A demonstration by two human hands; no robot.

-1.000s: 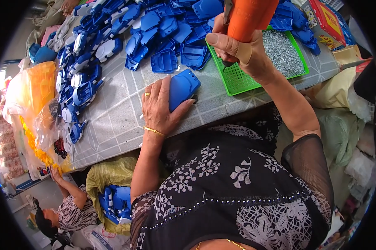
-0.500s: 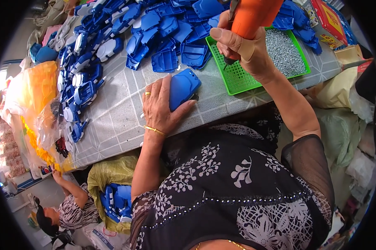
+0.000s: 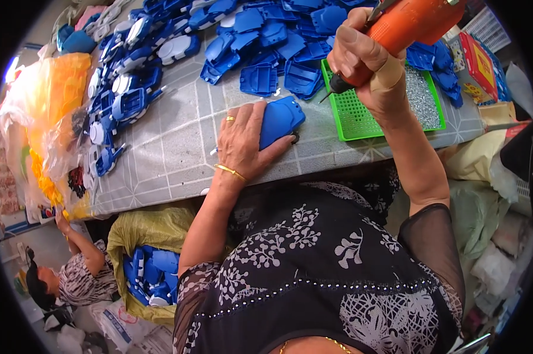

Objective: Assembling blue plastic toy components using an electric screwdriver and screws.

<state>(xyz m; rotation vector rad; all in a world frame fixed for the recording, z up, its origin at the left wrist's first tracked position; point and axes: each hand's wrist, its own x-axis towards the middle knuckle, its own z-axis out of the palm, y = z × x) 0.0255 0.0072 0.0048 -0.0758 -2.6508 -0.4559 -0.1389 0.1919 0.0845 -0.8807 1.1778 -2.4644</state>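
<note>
The left hand (image 3: pixel 243 141) presses a blue plastic housing (image 3: pixel 281 120) flat on the worktop (image 3: pixel 178 141), its long axis running up-right from that grip. The right hand (image 3: pixel 366 56), its grip clenched around an orange electric screwdriver (image 3: pixel 411 23), hangs above and right of the housing, bit apparently angled down-left toward it.

one orange power screwdriver (image 3: pixel 405 26), one green tray (image 3: pixel 361 112), one yellow sack (image 3: pixel 145 236), two hands (image 3: pixel 246 141)

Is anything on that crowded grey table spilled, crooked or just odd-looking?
Mostly it is clutter: loose blue plastic shells lie heaped at all angles. Small silvery screws fill one end of the green gridded tray. A beige plaster wraps the right hand gripping the orange power screwdriver.
</note>
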